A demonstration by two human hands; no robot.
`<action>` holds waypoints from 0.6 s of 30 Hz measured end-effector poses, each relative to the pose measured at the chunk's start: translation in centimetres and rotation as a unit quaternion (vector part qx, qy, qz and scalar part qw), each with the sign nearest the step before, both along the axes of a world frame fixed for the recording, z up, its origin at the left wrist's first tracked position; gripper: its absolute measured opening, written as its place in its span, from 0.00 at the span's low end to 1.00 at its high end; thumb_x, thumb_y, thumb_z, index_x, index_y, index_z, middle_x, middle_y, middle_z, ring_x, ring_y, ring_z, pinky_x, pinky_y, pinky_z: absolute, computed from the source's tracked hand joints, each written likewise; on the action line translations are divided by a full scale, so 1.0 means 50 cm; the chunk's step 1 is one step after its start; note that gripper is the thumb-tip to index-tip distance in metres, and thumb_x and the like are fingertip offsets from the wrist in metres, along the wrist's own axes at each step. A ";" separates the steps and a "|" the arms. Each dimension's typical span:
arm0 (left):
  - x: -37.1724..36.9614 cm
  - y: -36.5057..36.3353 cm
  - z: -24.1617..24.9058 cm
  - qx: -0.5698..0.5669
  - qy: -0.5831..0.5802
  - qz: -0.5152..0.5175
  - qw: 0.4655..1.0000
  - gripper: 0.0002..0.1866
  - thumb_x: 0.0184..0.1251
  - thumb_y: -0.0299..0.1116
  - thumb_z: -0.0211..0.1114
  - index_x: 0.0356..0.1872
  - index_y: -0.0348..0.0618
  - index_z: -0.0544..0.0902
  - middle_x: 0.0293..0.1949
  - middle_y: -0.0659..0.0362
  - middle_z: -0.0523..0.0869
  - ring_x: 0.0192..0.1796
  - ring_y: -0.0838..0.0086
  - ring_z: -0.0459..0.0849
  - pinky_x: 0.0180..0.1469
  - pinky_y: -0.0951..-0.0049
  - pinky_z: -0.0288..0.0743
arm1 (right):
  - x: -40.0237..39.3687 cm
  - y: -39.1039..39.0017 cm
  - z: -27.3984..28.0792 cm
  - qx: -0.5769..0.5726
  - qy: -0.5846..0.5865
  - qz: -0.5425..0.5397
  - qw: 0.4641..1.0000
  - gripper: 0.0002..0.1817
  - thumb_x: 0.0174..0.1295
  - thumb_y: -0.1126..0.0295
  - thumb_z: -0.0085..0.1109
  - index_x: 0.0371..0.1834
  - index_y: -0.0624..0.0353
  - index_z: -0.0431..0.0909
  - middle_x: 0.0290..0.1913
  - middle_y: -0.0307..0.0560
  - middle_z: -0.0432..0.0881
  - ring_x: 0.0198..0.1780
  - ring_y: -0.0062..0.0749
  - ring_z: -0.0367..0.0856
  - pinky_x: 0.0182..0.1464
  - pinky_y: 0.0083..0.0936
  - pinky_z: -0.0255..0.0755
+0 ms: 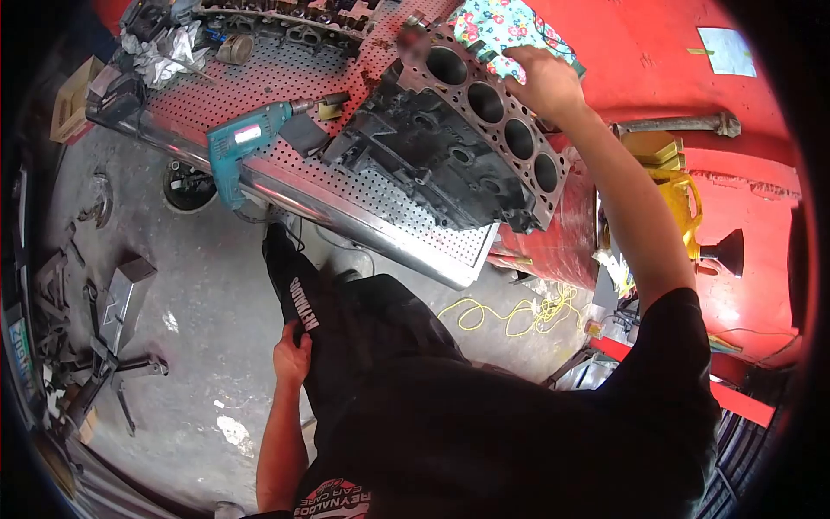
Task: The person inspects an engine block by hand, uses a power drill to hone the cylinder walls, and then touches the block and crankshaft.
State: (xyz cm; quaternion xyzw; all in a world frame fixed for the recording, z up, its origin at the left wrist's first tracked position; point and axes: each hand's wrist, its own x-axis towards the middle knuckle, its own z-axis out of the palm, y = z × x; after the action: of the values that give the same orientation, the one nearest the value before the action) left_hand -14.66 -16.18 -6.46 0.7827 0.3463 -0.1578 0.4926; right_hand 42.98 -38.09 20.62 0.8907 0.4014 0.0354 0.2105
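My right hand [546,82] reaches over the far edge of a grey engine block [432,147], with thumb and fingers apart. Its fingertips are beside a floral cloth [519,22] and close to a small dark-and-green object [481,52], whose kind I cannot make out. The block lies on a perforated metal bench [415,227], its round cylinder bores facing up. Down by my leg, my left hand [292,355] has its fingers curled against the dark trouser leg [324,346] and seems to pinch the fabric.
A teal power drill [246,138] lies at the bench's near edge. Beyond it are a cylinder head [303,13] and crumpled foil [169,56]. Yellow jug [683,203] and black funnel [726,253] are at the right. A yellow cord [519,313] and metal stands [108,346] lie on the floor.
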 end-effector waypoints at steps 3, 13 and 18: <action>0.005 0.009 0.013 -0.013 0.004 0.016 1.000 0.25 0.73 0.40 0.63 0.65 0.38 0.80 0.53 0.36 0.90 0.58 0.40 0.88 0.61 0.52 0.82 | -0.037 -0.075 0.004 0.028 0.107 -0.212 0.971 0.34 0.59 0.43 0.72 0.64 0.53 0.84 0.55 0.55 0.90 0.58 0.51 0.89 0.62 0.46 0.81; 0.009 0.042 -0.017 0.032 0.028 -0.044 0.998 0.25 0.73 0.44 0.63 0.66 0.42 0.80 0.49 0.36 0.91 0.54 0.38 0.89 0.57 0.48 0.83 | -0.062 -0.104 -0.031 -0.112 -0.005 -0.050 0.992 0.28 0.63 0.37 0.69 0.48 0.51 0.88 0.42 0.47 0.90 0.45 0.41 0.92 0.47 0.39 0.86; 0.008 0.043 0.006 0.011 0.024 -0.037 0.999 0.24 0.73 0.41 0.63 0.65 0.39 0.81 0.52 0.37 0.90 0.58 0.41 0.88 0.60 0.52 0.82 | -0.060 -0.104 0.012 -0.115 -0.030 0.044 0.992 0.26 0.67 0.39 0.65 0.44 0.54 0.87 0.44 0.44 0.88 0.46 0.41 0.91 0.48 0.39 0.85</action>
State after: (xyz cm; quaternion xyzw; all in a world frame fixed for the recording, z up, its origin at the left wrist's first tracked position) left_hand -14.28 -14.05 -6.15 0.7964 0.3303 -0.1910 0.4693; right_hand 39.98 -43.29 21.24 0.8404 0.4353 0.0252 0.3219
